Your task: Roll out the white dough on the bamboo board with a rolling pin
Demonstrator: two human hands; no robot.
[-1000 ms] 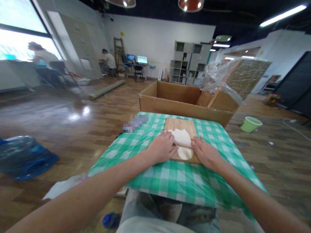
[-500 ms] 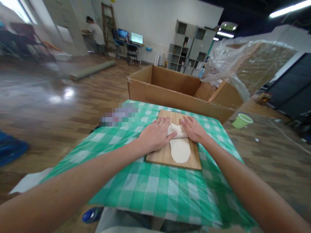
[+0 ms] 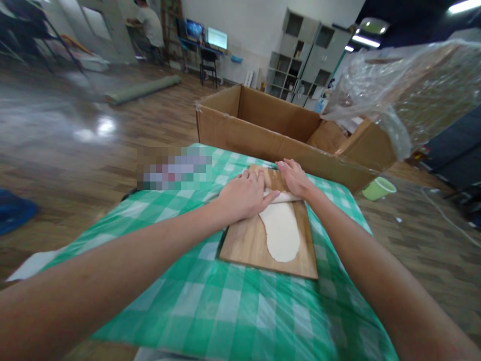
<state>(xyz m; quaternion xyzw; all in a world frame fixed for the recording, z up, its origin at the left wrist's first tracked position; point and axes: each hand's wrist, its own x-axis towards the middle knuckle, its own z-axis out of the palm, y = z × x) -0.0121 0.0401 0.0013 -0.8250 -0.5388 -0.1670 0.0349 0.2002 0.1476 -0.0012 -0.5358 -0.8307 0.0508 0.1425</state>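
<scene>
A pale rolling pin (image 3: 283,197) lies crosswise over a flat sheet of white dough (image 3: 283,233) on a wooden cutting board (image 3: 240,245). My left hand (image 3: 244,195) rests palm down over the pin's left part, fingers stretched forward and thumb pointing along the pin. At the pin's right end is my right hand (image 3: 294,178), its fingers extended toward the board's far edge. Both hands press on the pin without wrapping round it. The dough spreads toward me in a long rounded shape; its far part is hidden by the pin and hands.
A green-and-white checked cloth (image 3: 210,296) covers the table. Behind it stands a large open cardboard box (image 3: 259,133) with plastic wrap (image 3: 376,85). A green bucket (image 3: 379,188) is on the floor at right. Far back, a person (image 3: 150,25) sits near monitors (image 3: 217,39).
Both hands and the rolling pin have moved away from me along the board. More of the dough shows on the near side. The view has tilted down slightly.
</scene>
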